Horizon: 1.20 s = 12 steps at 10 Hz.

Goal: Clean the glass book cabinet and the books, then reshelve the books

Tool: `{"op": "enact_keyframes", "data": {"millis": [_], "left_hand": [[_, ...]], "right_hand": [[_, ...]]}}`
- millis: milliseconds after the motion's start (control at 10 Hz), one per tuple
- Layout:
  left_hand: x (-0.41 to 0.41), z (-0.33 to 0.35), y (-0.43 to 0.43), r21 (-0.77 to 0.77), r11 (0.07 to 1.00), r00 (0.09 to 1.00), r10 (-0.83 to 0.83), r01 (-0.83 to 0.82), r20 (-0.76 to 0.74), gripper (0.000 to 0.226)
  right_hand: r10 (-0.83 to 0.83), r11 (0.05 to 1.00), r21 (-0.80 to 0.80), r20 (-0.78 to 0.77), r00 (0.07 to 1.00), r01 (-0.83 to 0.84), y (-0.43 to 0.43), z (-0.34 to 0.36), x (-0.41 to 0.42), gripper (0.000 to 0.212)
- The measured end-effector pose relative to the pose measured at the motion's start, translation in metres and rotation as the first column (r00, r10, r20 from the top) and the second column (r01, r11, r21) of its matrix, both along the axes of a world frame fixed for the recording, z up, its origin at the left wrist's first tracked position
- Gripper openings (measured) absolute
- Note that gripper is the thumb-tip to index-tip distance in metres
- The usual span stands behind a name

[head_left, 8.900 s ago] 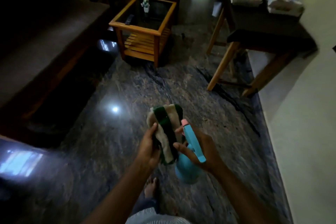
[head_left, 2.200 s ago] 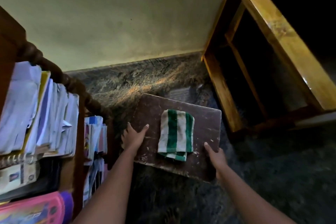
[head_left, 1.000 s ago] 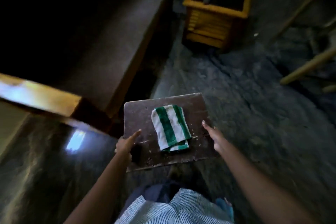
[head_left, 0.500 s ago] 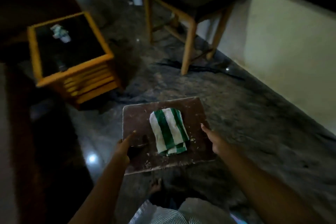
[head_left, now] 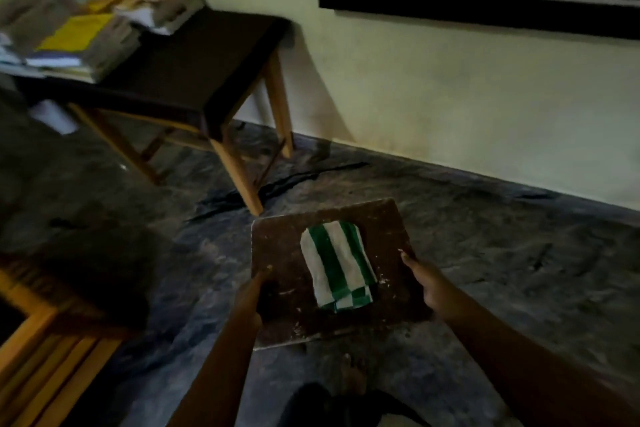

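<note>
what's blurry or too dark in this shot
Head view: dim overall; the books on the dark table at upper left are smeared by motion blur; the low table at lower left is blurred and in shadow; the board and cloth at centre are the sharpest.

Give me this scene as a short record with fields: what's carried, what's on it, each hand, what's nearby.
carried: brown board, above the floor
on it: folded green-and-white striped cloth, near the middle
left hand: grips the board's left edge, thumb on top
right hand: grips the board's right edge
nearby: dark-topped table by the wall, stacked books on it
</note>
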<state>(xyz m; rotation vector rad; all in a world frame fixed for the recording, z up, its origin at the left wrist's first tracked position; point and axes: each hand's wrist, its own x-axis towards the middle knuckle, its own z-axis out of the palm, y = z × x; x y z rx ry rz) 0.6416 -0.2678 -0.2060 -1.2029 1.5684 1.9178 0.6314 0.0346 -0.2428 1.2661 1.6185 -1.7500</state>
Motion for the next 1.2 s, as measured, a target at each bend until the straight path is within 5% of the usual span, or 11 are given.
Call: {"op": "enact_keyframes", "data": {"millis": [400,700,1200], "left_hand": [[-0.291,-0.064,0.061,0.019,0.912,0.912,-0.409,0.409,0.019,0.047],[-0.451,-0.161,0.147,-0.050,0.924,0.918,-0.368,0.379,0.151,0.060],[-0.491,-0.241,0.168,-0.139,0.878,0.888,-0.456,0.459,0.053,0.056]], "right_hand": [[-0.302,0.951,0.041,-0.064,0.951,0.305,0.070,-0.042,-0.184,0.048],[-0.350,0.930,0.123,0.000,0.937,0.347,0.128,-0.153,-0.290,0.058],[-0.314,0.941,0.127,-0.008,0.949,0.313,0.143,-0.237,-0.315,0.054]]}}
